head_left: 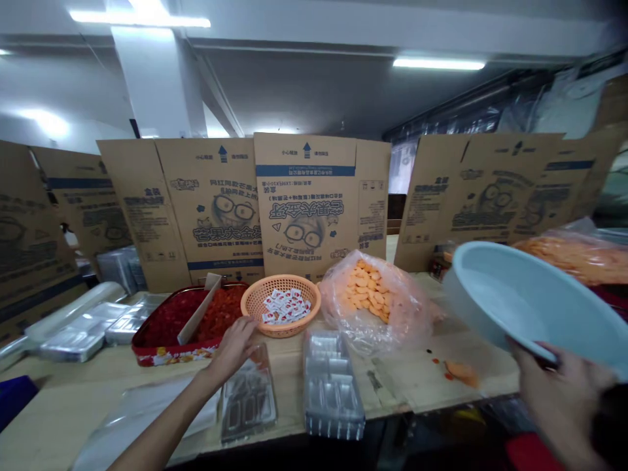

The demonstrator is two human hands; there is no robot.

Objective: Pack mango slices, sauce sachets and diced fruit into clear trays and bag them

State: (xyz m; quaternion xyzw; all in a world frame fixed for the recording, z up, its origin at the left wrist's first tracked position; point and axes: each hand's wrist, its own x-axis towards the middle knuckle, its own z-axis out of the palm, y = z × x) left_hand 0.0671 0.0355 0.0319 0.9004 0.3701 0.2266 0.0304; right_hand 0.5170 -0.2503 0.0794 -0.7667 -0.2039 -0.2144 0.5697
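Note:
At the right, my right hand (564, 386) grips the rim of a light blue plastic basin (534, 301), which is tilted above the table's edge. My left hand (238, 343) hovers by the left side of an orange woven-look plastic basket (282, 332), fingers loosely apart; whether they touch the rim I cannot tell. Small white-and-red sachets (287, 306) lie in the basket. Just under my left hand is a clear plastic tray (249, 399) with compartments. To its right stands a stack of clear trays (333, 386).
A red tin (171, 356) holds dark red and orange-red food parted by a cardboard strip (199, 311). Beside the basket sits an open clear bag of orange chip-like pieces (370, 291). Clear packs (78, 333) lie at left. Upright cardboard sheets (314, 209) line the table's back.

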